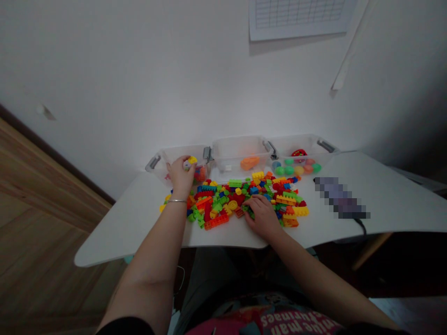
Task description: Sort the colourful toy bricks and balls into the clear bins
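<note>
My left hand (181, 176) is over the front of the left clear plastic bin (174, 153), its fingers closed on a small yellow toy block (192, 160). Red and orange toy pieces (199, 174) show inside that bin beside my fingers. Lower down, my right hand (263, 217) rests at the front of a heap of colourful toy building blocks (220, 200). Its fingers curl around a green block (248, 211), which they partly hide. Red, yellow, orange, green and blue blocks lie loose around both hands.
The middle bin (240, 144) holds an orange piece (249, 163) and a small white one. In the right bin (307, 142) are several coloured egg-like pieces (289, 170). A pixelated device with a cable (363, 227) lies on the white table (394, 200). A wall stands behind.
</note>
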Demonstrator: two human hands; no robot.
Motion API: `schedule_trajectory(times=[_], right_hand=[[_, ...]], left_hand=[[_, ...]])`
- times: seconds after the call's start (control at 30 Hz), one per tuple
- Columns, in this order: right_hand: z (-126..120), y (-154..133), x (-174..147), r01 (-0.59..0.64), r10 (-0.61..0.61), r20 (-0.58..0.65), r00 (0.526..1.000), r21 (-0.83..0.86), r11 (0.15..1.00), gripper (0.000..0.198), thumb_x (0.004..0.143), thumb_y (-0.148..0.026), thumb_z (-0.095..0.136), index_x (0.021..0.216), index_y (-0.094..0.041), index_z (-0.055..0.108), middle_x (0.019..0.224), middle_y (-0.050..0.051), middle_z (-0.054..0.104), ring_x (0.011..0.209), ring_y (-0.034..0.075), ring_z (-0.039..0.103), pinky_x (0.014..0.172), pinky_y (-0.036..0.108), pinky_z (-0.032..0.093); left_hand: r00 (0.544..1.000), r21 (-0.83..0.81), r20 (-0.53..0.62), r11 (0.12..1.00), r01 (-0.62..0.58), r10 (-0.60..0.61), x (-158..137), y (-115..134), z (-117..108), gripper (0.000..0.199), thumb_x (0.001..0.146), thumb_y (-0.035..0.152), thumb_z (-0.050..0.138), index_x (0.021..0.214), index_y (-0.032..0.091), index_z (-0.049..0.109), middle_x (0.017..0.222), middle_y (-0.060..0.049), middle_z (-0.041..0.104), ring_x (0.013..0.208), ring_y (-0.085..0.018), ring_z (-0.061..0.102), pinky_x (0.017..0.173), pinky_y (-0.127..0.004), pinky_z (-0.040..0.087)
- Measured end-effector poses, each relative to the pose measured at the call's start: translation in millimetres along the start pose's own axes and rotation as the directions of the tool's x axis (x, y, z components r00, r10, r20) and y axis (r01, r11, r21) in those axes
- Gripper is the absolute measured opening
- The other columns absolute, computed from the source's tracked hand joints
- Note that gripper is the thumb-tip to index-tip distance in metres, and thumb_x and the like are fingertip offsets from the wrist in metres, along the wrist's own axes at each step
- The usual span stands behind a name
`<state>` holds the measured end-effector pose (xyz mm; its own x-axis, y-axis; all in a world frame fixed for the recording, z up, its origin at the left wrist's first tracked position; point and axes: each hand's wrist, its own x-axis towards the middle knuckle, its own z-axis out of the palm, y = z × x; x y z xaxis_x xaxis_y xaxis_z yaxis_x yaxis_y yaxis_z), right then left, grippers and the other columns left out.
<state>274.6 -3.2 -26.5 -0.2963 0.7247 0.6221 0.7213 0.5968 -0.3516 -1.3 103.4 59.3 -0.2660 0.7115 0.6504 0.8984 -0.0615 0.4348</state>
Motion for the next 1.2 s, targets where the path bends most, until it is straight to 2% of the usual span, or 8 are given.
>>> schedule_trajectory(times=[0.2,0.33,0.53,0.63,0.77,0.93,1.03,1.2], right_hand=[[0,-1,0,-0.005,0.005,0.003,1.000,0.004,1.000,0.018,0.083,-0.019,0.058,0.099,-0.019,0.065,0.099,0.007,0.070,0.111,0.028,0.055,0.101,0.045,0.045],[0,-1,-1,-0.008,0.007,0.005,1.000,0.006,1.000,0.018,0.083,-0.018,0.058,0.099,-0.020,0.065,0.098,0.008,0.070,0.111,0.028,0.054,0.102,0.045,0.044],[1,0,-1,-0.006,0.006,0.001,1.000,0.004,1.000,0.018,0.082,-0.018,0.058,0.099,-0.020,0.066,0.098,0.008,0.069,0.111,0.028,0.054,0.102,0.045,0.044],[2,0,-1,-0.008,0.008,-0.002,1.000,0.010,1.000,0.018,0.083,-0.018,0.058,0.099,-0.020,0.065,0.098,0.008,0.069,0.112,0.028,0.054,0.102,0.045,0.044],[3,1,-1,0.008,-0.008,0.002,1.000,0.005,1.000,0.019,0.082,-0.017,0.058,0.099,-0.020,0.065,0.099,0.007,0.070,0.110,0.028,0.054,0.103,0.045,0.043],[3,0,-2,0.005,-0.005,0.009,1.000,-0.006,1.000,0.019,0.082,-0.017,0.057,0.100,-0.020,0.065,0.099,0.008,0.070,0.112,0.028,0.054,0.103,0.045,0.043],[2,0,-3,0.010,-0.010,0.009,1.000,-0.009,1.000,0.020,0.082,-0.017,0.057,0.100,-0.019,0.065,0.099,0.009,0.069,0.111,0.028,0.054,0.102,0.045,0.044],[2,-1,-2,0.012,-0.012,0.013,1.000,-0.012,1.000,0.020,0.082,-0.016,0.058,0.100,-0.018,0.065,0.099,0.009,0.069,0.111,0.028,0.054,0.103,0.044,0.044]], left_hand=[[0.995,0.096,0.102,0.995,0.008,-0.017,0,8,0,0.034,0.089,0.039,0.046,0.106,0.022,0.070,0.110,-0.008,0.072,0.113,-0.028,0.060,0.117,-0.058,0.016],[0.989,0.141,0.145,0.990,-0.011,-0.010,-3,10,-2,0.037,0.091,0.037,0.042,0.108,0.021,0.071,0.115,-0.010,0.071,0.123,-0.030,0.054,0.116,-0.060,0.018],[0.995,0.101,0.081,0.993,-0.064,0.055,-20,13,-5,0.051,0.089,0.034,0.046,0.138,0.017,0.050,0.144,-0.011,0.052,0.140,-0.031,0.034,0.118,-0.054,0.021],[0.994,0.088,0.053,0.991,-0.102,0.097,-48,26,-13,0.055,0.089,0.034,0.049,0.139,0.013,0.047,0.148,-0.014,0.045,0.140,-0.031,0.033,0.119,-0.048,0.024],[0.933,0.028,0.248,0.960,-0.277,0.262,-101,50,-24,0.041,0.088,0.034,0.054,0.127,0.023,0.059,0.143,-0.009,0.052,0.138,-0.032,0.037,0.118,-0.056,0.023],[0.811,-0.026,0.446,0.911,-0.411,0.378,-152,68,-26,0.045,0.087,0.032,0.057,0.132,0.029,0.057,0.146,-0.007,0.050,0.137,-0.034,0.039,0.115,-0.061,0.027],[0.780,-0.041,0.468,0.892,-0.451,0.416,-161,73,-22,0.038,0.089,0.029,0.055,0.127,0.031,0.061,0.142,-0.006,0.055,0.136,-0.033,0.042,0.115,-0.063,0.026],[0.778,-0.036,0.456,0.882,-0.469,0.432,-157,73,-15,0.032,0.091,0.029,0.055,0.121,0.028,0.065,0.129,-0.006,0.065,0.133,-0.032,0.047,0.116,-0.064,0.024]])
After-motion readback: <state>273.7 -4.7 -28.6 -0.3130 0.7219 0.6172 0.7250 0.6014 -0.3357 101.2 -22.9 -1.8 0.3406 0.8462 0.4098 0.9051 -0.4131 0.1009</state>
